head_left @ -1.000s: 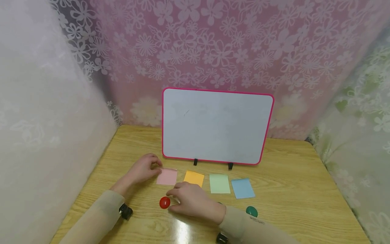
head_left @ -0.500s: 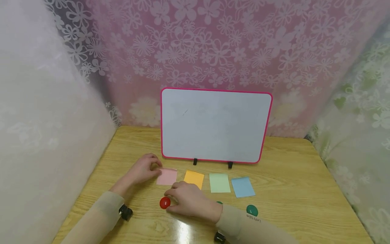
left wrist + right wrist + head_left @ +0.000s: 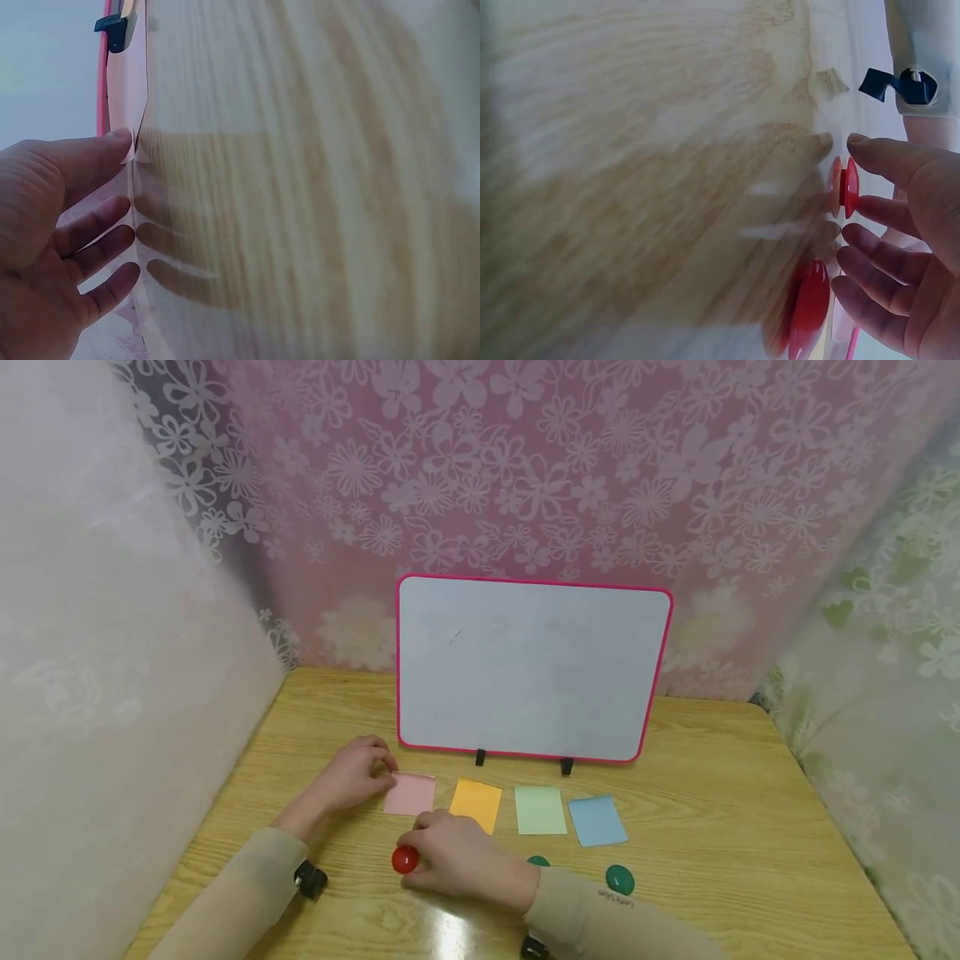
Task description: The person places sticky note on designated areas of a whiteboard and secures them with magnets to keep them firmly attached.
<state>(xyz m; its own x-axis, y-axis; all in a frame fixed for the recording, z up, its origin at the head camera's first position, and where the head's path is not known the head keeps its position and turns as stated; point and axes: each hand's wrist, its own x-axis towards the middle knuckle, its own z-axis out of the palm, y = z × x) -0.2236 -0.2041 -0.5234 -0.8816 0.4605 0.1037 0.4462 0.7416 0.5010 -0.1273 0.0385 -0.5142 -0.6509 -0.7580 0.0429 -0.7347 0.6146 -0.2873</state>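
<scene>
My left hand (image 3: 356,774) rests at the upper left corner of a pink sticky note (image 3: 410,795). In the left wrist view the thumb touches that corner while the other fingers rest apart on the tabletop. My right hand (image 3: 467,858) reaches leftward over the table, thumb and index finger on either side of a round red magnet (image 3: 405,859). In the right wrist view the index fingertip is right at this magnet (image 3: 850,187), and a narrow gap shows below the thumb. A second red magnet (image 3: 810,307) lies nearer that camera, hidden from the head view.
Orange (image 3: 477,802), green (image 3: 540,811) and blue (image 3: 597,821) sticky notes continue the row rightward. Two green magnets lie nearer me, one (image 3: 620,880) beside the right sleeve, the other (image 3: 538,862) partly hidden by the wrist. A pink-framed whiteboard (image 3: 532,668) stands behind on black feet.
My right hand has shifted slightly left, bringing its thumb and index finger closer around the red magnet. The left hand stays at the pink note's corner.
</scene>
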